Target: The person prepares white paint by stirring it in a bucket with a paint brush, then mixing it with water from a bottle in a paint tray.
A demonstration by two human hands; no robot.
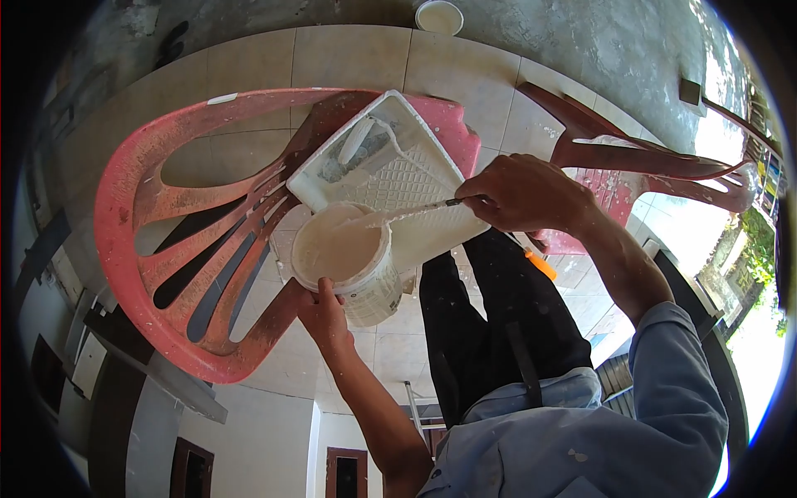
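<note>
My left hand (pixel 325 318) is closed on the near rim of a white paint bucket (pixel 372 300), its thumb over the edge. The bucket is tilted and holds pale, off-white paint (pixel 336 247). My right hand (pixel 531 195) grips the dark end of a thin, paint-coated stick (pixel 415 211); its far end reaches over the bucket mouth into the paint. Behind the bucket, a paint-smeared roller tray (pixel 398 178) with a ribbed grid rests on a red plastic chair (pixel 124 216). A whitish, paint-covered piece (pixel 357 141) lies in the tray's far end.
A second red plastic chair (pixel 614 195) stands to the right. An orange-handled tool (pixel 540 265) shows beside my leg. Another white bucket (pixel 439 17) is on the far side, by the grey wall (pixel 531 29). Beige tiles (pixel 349 62) cover the floor.
</note>
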